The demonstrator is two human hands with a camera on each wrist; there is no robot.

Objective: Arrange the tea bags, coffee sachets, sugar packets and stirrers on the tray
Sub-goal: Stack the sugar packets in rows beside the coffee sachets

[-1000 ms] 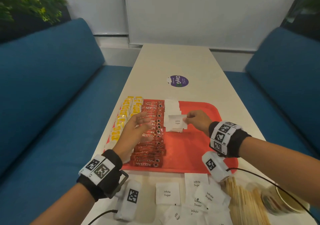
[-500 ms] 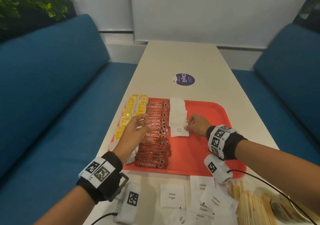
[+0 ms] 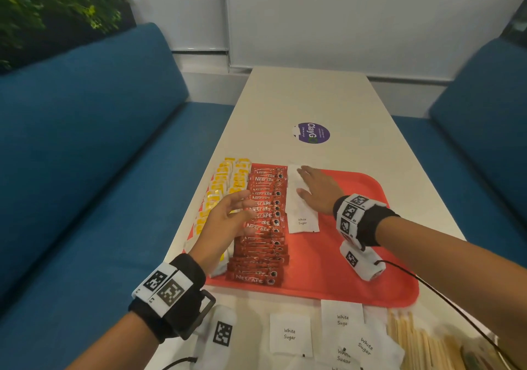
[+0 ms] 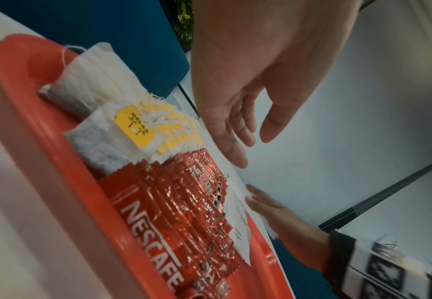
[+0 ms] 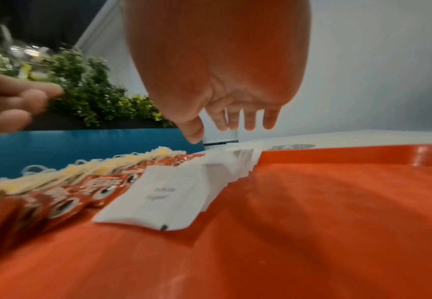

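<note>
Fingers apparently over sugar packets.

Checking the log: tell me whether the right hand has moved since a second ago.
Yes. The right hand went from mid-row to the far end of the white sugar packet row on the red plastic tray.

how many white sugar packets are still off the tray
4 white sugar packets show labels: one alone on the left, one against the tray rim, two overlapping nearer the camera. More may be hidden under them.

Soft, even indoor light — glare on the coffee sachets; wrist views blurred, edges warped.
</note>
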